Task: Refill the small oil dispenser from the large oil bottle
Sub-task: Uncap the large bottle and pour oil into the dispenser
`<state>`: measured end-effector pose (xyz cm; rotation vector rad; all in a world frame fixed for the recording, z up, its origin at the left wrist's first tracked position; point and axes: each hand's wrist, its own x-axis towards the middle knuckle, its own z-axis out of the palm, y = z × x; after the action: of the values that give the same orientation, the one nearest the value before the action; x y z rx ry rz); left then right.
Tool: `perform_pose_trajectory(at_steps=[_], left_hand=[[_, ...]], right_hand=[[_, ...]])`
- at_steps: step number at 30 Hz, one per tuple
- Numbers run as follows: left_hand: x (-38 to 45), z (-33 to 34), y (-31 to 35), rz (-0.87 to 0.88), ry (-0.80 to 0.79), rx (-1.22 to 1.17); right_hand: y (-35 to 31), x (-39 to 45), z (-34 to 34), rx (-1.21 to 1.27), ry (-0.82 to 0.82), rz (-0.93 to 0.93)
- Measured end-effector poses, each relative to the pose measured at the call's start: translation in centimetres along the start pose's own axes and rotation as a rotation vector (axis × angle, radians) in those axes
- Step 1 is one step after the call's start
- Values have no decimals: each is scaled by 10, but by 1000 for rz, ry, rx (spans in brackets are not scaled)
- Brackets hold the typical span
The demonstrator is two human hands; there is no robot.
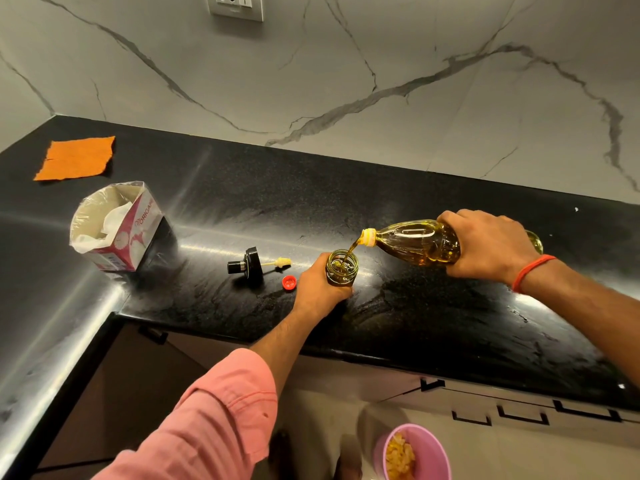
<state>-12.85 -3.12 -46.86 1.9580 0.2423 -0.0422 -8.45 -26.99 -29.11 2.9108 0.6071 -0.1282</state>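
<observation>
My right hand (pixel 491 244) grips the large clear oil bottle (pixel 415 242), tipped almost flat with its yellow neck pointing left. A thin stream of golden oil runs from its mouth into the small glass dispenser (pixel 342 268), which stands upright and uncapped on the black counter (pixel 433 306). My left hand (pixel 317 289) wraps around the dispenser's left side and base. The dispenser's black lid with its yellow brush (pixel 254 265) lies on its side to the left. A red bottle cap (pixel 289 282) rests beside my left hand.
An open tissue box (pixel 114 226) stands on the counter's left part, with an orange cloth (pixel 76 157) behind it near the corner. A marble wall with a socket (pixel 235 5) backs the counter. On the floor below sits a pink bin (pixel 415 452).
</observation>
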Motion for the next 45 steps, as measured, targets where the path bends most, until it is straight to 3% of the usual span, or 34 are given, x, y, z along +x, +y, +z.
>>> perform_pose_trajectory(at_steps=[45], left_hand=[[-1,0,0,-3,-13,-13]], right_hand=[[4,-2,-4,-10,23,-6]])
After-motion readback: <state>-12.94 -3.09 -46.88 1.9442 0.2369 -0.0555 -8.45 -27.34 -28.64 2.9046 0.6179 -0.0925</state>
